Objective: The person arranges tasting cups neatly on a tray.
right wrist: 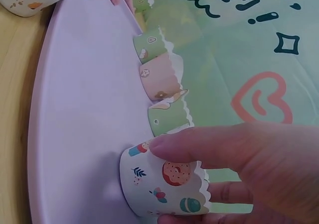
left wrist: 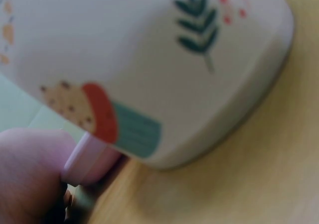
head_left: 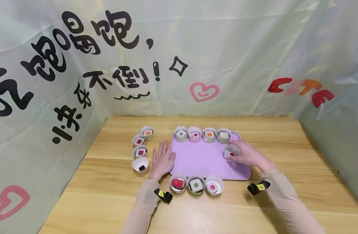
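My right hand (head_left: 250,155) grips a white printed paper cup (right wrist: 164,179) over the right part of a light purple tray (head_left: 196,159). Inside this cup is a small white piece with a red centre. Thumb and fingers reach round the cup's sides, near its scalloped rim. My left hand (head_left: 162,161) lies with straight fingers at the tray's left edge. Along the tray's back edge, several cups stand in a row, among them a pink cup (head_left: 194,134) and a green cup (head_left: 224,135). Their contents look like small sushi pieces.
Several more filled cups stand in a column left of the tray, the nearest one (head_left: 140,165) beside my left hand. At the tray's front edge are three cups, with a green one (head_left: 196,185) in the middle. A printed cloth (head_left: 226,48) encloses the wooden table (head_left: 108,201).
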`<state>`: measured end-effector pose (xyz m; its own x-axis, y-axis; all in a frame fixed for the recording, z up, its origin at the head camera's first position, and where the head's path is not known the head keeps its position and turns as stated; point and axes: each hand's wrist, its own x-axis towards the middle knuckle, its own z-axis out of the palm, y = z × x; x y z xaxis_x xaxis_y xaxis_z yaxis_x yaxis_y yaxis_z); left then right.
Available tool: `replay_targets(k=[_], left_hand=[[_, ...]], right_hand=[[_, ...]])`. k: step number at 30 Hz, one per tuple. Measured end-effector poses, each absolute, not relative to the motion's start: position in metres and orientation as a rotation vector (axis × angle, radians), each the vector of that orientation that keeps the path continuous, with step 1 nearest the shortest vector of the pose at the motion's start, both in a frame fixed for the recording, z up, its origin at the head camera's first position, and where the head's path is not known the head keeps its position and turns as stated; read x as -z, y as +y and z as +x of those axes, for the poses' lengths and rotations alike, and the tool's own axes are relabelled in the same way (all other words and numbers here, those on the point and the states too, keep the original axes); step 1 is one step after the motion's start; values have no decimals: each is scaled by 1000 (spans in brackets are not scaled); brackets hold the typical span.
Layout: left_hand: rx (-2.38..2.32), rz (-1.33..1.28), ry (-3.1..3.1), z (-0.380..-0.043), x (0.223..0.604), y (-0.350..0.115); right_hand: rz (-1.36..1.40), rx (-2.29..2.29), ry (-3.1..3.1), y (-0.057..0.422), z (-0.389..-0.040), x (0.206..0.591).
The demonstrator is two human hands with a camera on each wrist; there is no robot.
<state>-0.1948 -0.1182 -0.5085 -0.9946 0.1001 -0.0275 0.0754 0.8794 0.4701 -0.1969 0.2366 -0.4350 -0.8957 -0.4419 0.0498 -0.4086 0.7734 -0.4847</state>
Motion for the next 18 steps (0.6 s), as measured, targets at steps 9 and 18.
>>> replay_targets(k=[9, 18], left_hand=[[-743, 147, 3001, -195, 509, -117], [-751, 134, 2999, -196, 512, -117]], right_hand=[[-636, 768, 2902, 233, -199, 434], [-633, 780, 2894, 233, -198, 433]])
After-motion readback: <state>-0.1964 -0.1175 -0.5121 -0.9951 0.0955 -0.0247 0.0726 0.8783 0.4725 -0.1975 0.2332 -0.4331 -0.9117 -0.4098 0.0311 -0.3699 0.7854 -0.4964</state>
